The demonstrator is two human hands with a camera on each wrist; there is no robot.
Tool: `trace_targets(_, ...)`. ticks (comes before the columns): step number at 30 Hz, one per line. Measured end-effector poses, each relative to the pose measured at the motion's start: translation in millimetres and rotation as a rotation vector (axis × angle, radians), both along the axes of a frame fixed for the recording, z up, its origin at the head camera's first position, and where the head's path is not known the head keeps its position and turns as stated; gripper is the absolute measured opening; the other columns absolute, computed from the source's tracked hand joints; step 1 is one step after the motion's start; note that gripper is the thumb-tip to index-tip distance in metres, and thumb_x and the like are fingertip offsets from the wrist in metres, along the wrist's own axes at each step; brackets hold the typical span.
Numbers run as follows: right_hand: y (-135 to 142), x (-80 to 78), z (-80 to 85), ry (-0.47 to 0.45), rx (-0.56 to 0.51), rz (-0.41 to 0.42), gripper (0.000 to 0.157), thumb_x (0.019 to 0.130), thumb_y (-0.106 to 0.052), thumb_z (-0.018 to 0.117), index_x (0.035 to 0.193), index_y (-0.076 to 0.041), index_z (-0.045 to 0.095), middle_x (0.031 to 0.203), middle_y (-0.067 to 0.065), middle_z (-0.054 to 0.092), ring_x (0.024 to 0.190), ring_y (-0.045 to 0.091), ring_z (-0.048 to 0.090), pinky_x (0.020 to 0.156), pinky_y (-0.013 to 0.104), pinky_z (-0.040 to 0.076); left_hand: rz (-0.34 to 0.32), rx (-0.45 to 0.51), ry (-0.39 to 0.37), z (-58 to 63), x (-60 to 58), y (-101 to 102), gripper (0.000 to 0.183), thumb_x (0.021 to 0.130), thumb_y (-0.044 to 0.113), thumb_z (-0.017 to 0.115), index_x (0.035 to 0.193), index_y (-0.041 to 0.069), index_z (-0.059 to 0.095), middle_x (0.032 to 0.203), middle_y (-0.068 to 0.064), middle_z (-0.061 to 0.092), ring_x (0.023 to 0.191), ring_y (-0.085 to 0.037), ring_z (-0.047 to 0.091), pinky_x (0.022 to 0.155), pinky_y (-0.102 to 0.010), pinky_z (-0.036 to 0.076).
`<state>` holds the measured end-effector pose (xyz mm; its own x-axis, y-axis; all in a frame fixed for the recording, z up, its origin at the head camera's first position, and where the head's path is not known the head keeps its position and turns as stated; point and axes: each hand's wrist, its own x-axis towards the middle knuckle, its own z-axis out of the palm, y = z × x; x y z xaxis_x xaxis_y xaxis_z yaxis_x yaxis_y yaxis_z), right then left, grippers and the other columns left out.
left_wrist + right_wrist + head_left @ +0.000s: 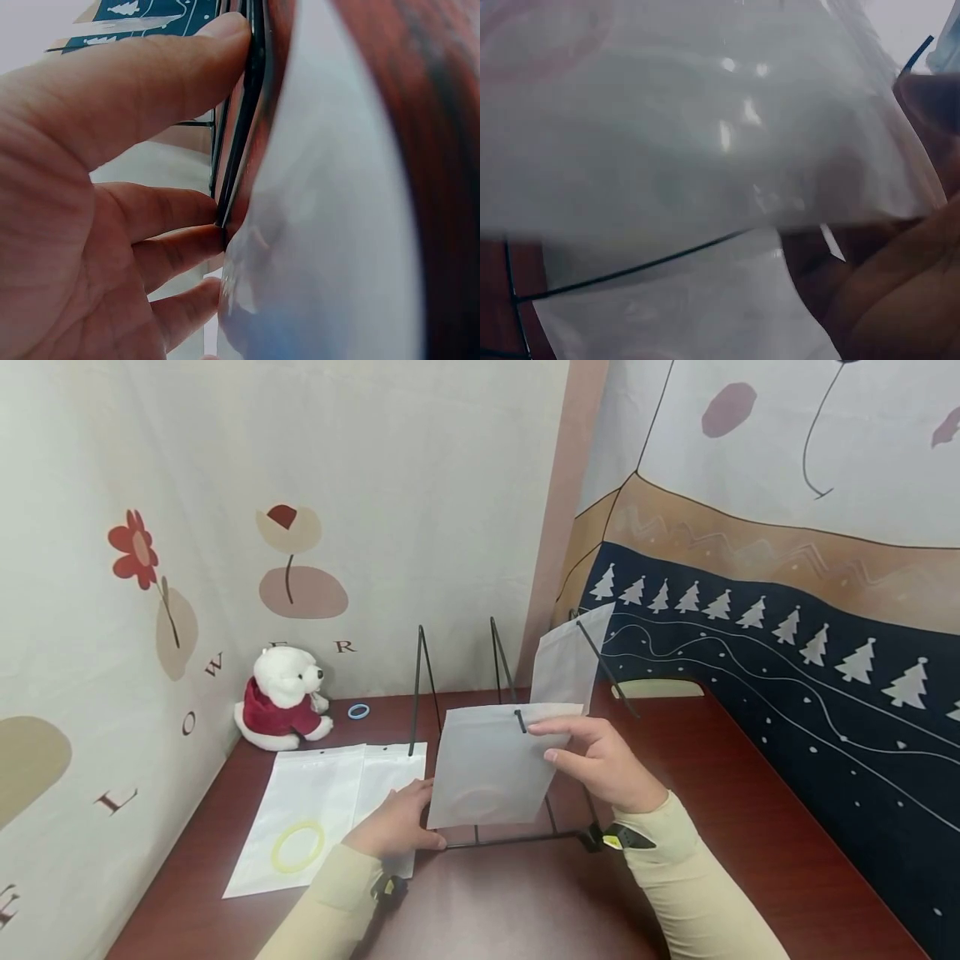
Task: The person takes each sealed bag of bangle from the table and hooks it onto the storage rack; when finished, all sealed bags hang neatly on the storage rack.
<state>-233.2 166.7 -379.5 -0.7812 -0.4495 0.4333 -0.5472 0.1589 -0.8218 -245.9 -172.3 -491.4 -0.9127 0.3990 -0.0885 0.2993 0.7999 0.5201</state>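
A black wire rack (517, 839) with tall bent prongs stands on the table. My left hand (397, 820) grips its near left corner; in the left wrist view, the thumb (176, 82) and fingers lie along the wire. From a middle prong hangs a translucent white bag (487, 760), with a faint pink ring (544, 37) showing through it. My right hand (607, 764) holds this bag at its upper right edge, the index finger beside the prong's tip. Farther back, a second translucent bag (562, 664) hangs on the right prong.
Left of the rack, flat white bags (322, 785) overlap on the table, one showing a yellow ring (277, 852). A blue ring (358, 712) and a white plush bear (281, 702) in red sit behind them. A pale green object (667, 688) lies at the back right.
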Motion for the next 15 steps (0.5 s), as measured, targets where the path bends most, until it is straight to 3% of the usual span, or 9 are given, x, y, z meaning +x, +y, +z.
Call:
trace_targets(7, 10.1, -8.5, -2.7, -0.049, 0.189, 0.073, 0.04, 0.096, -0.006, 0.072, 0.135, -0.012, 0.073, 0.14, 0.005, 0.07, 0.127, 0.018, 0.062, 0.093, 0.033, 0.059, 0.002, -0.027, 0.002, 2.9, 2.1, 0.4, 0.093, 0.076, 0.03, 0.091, 0.151, -0.007, 0.05, 0.16, -0.024, 0.047, 0.154, -0.047, 0.034, 0.124, -0.071, 0.021)
trace_targets(15, 12.1, -19.2, -7.5, -0.044, 0.276, 0.222, 0.046, 0.096, -0.004, 0.072, 0.142, -0.011, 0.068, 0.147, 0.005, 0.066, 0.139, 0.021, 0.057, 0.113, 0.051, 0.048, -0.003, -0.009, 0.01, 1.6, 1.3, -0.2, 0.093, 0.075, 0.028, 0.092, 0.152, -0.003, 0.051, 0.16, -0.024, 0.048, 0.154, -0.048, 0.034, 0.124, -0.072, 0.02)
